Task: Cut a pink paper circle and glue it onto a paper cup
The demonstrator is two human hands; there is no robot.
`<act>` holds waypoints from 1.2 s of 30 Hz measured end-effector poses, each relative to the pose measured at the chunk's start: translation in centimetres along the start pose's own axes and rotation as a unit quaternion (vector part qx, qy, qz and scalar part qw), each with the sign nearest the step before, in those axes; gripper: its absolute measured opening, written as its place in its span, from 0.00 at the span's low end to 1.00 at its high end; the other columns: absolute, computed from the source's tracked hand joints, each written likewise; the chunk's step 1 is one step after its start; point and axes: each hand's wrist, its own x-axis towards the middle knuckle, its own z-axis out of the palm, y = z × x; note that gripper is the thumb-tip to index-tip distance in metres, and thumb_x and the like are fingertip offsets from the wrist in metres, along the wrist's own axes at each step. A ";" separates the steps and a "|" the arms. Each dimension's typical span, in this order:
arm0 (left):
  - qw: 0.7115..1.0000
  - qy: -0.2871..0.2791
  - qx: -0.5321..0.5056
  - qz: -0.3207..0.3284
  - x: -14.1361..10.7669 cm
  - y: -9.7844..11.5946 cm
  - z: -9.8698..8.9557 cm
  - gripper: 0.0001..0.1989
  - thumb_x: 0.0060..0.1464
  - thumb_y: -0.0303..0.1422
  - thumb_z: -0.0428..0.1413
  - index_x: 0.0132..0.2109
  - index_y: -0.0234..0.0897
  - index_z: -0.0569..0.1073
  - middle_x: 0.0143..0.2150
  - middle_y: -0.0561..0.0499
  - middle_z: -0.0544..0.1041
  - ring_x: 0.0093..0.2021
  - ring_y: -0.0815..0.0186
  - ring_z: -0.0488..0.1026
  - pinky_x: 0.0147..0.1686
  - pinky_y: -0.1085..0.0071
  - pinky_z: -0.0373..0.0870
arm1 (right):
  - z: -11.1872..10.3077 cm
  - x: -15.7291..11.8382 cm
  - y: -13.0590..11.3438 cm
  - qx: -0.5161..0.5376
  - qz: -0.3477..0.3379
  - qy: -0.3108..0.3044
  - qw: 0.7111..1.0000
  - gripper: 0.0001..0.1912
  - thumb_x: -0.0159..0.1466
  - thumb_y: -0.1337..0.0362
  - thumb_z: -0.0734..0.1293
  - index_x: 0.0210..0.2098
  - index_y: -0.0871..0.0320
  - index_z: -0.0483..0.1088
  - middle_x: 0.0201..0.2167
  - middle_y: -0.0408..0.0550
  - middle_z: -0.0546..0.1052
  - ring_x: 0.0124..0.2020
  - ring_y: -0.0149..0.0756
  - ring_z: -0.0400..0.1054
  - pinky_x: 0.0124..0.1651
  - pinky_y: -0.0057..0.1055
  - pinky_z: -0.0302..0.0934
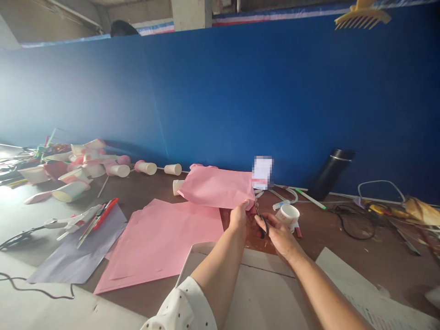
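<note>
My left hand grips the lower right edge of a pink paper sheet, thumb on top, holding it up off the table. In my right hand is a pair of scissors with dark handles, fingers through the loops. Its blades meet the sheet's right edge close to my left thumb; how far they are apart I cannot tell. More pink paper sheets lie flat on the brown table to the left. A white paper cup stands just beyond my right hand.
Left are a glue gun, a red utility knife, a grey sheet and a pile of pink-and-white paper cups. A black flask leans against the blue partition. Cables and a printed sheet lie right.
</note>
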 end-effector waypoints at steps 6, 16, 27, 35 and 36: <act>1.000 -0.004 -0.003 0.018 -0.2 0.1 0.1 0.07 0.54 0.28 0.55 0.37 0.27 0.76 0.32 0.42 0.77 0.28 0.68 0.74 0.26 0.75 0.69 | -0.3 0.3 0.7 0.003 -0.009 -0.002 1.000 0.20 0.56 0.46 0.69 0.40 0.55 0.71 0.21 0.41 0.73 0.24 0.33 0.65 0.24 0.28 0.52; 1.000 -0.011 -0.013 0.025 -0.1 0.1 0.0 0.06 0.52 0.27 0.57 0.36 0.27 0.75 0.32 0.42 0.77 0.28 0.67 0.74 0.26 0.75 0.69 | -0.6 0.4 0.9 0.000 -0.027 -0.006 1.000 0.20 0.56 0.47 0.70 0.39 0.55 0.72 0.21 0.41 0.72 0.23 0.31 0.63 0.24 0.27 0.52; 0.999 -0.014 -0.012 0.034 -0.1 0.1 0.0 0.05 0.53 0.26 0.57 0.36 0.26 0.75 0.32 0.42 0.77 0.28 0.66 0.74 0.28 0.73 0.71 | -0.9 0.3 0.6 -0.029 -0.018 0.008 0.999 0.20 0.54 0.45 0.70 0.38 0.54 0.72 0.20 0.41 0.72 0.22 0.32 0.64 0.24 0.28 0.52; 0.999 -0.023 -0.023 0.037 0.1 0.0 0.0 0.05 0.53 0.26 0.57 0.36 0.27 0.75 0.34 0.42 0.77 0.29 0.67 0.75 0.29 0.74 0.72 | -0.9 0.0 0.0 -0.037 -0.013 0.013 0.999 0.19 0.54 0.45 0.70 0.37 0.52 0.72 0.21 0.41 0.72 0.24 0.34 0.65 0.26 0.30 0.55; 0.999 -0.025 -0.026 0.036 0.1 0.0 0.0 0.05 0.53 0.26 0.58 0.36 0.27 0.75 0.34 0.41 0.77 0.29 0.67 0.75 0.29 0.74 0.71 | -0.8 0.0 0.0 -0.037 -0.012 0.014 0.999 0.20 0.54 0.45 0.70 0.37 0.52 0.72 0.21 0.41 0.72 0.24 0.35 0.65 0.26 0.30 0.54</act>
